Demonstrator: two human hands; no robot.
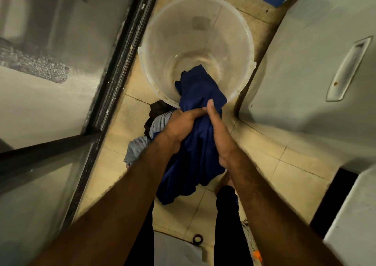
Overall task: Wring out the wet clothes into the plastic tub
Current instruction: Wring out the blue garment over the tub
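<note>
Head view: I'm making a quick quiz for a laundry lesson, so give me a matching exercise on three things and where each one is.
Things:
1 blue garment
2 plastic tub
3 grey cloth

Places:
a lying on the floor near the tub's near rim
b gripped by the left hand and right hand
c standing on the floor ahead of both hands

Pairs: 1-b, 2-c, 3-a.

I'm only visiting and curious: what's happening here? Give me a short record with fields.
activity: wringing one garment with both hands
garment: dark blue cloth, one end over the tub's mouth, the other drooping toward the floor
left hand: grips the cloth
right hand: grips it alongside
tub: translucent round plastic tub, seemingly a little water at its bottom
nearby: grey and dark clothes heaped on the beige tiled floor beside the tub
</note>
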